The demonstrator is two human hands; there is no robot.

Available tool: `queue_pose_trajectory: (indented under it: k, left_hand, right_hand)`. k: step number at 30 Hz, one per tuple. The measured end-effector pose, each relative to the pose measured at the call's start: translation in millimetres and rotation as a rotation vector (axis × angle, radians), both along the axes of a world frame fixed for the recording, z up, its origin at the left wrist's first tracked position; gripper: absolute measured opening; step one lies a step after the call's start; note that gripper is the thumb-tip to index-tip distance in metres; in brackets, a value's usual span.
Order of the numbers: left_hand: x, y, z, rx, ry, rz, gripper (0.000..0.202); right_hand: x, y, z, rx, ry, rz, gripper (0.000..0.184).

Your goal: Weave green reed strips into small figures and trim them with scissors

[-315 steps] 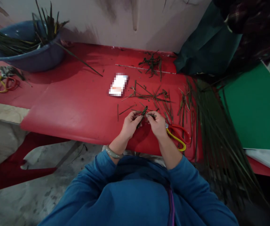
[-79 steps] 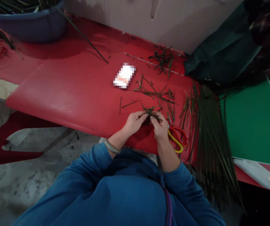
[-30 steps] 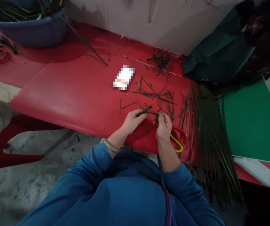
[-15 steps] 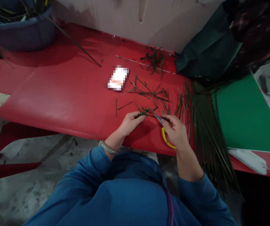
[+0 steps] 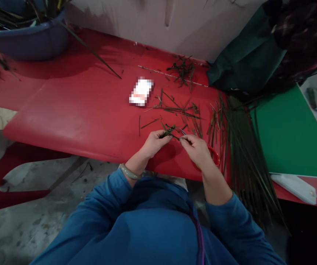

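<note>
My left hand (image 5: 154, 142) is closed on a small woven piece of dark green leaf (image 5: 170, 130), which sticks out past the thumb and fingertips. Close by on the right, my right hand (image 5: 197, 148) pinches a thin leaf strip (image 5: 176, 137) that runs from that piece. Scissors show around the right hand: a blade tip beyond the fingers and a red handle loop (image 5: 215, 156) beyond the palm. Most of the scissors is hidden, and I cannot tell whether the palm also grips them. Cut leaf strips (image 5: 175, 109) lie scattered just beyond both hands.
A phone with a blurred screen (image 5: 141, 92) lies on the red table (image 5: 72, 110). Long leaves (image 5: 247, 158) hang over the edge at right, beside a green board (image 5: 293, 136). A blue tub (image 5: 37, 42) of leaves stands far left. Leaf scraps (image 5: 182, 70) are heaped near the wall.
My right hand has moved left, toward the left hand, and now pinches a leaf strip. The scissors have turned under it, with a red handle showing where yellow showed before.
</note>
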State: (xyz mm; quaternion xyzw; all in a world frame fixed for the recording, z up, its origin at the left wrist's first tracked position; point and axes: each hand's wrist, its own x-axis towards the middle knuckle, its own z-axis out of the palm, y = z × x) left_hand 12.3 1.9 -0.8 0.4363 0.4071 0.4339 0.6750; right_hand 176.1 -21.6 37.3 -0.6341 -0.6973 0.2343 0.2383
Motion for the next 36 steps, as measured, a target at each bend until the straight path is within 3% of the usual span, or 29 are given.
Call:
queue_pose_trajectory:
  k: [3,8,13,21,25,28,31,36]
  left_hand:
    - [0,0,-1.0,-0.023,-0.031,0.035,0.023]
    - [1,2,-0.6,-0.077,-0.119,0.062,0.022]
    - [1,3,1.7,-0.063,-0.149,0.038,0.022]
    - [-1,5,-2.0,-0.075,-0.189,0.047,0.021]
    - [-1,4,-0.5,-0.084,-0.198,0.037,0.021]
    - [-2,4,1.5,-0.078,-0.182,0.03,0.021]
    - [-2,5,2.0,-0.094,-0.178,0.031,0.021]
    - [-2,5,0.5,-0.127,-0.184,0.046,0.022]
  right_hand:
    - [26,-9,-2.4,0.023,-0.076,-0.045,0.026]
    - [77,-34,-12.4,0.07,-0.458,0.011,0.03]
    - [86,-47,-22.7,0.021,-0.582,0.06,0.042]
    - [85,-33,-28.5,-0.039,-0.495,0.013,0.044]
    - [91,-34,-24.0,-0.026,-0.11,-0.103,0.043]
    - [91,-38,-11.1,-0.039,0.123,-0.097,0.056]
    - [87,-41,2.2,-0.096,-0.033,0.031,0.055]
    - [88,-38,10.2,-0.035,-0.215,0.169,0.046]
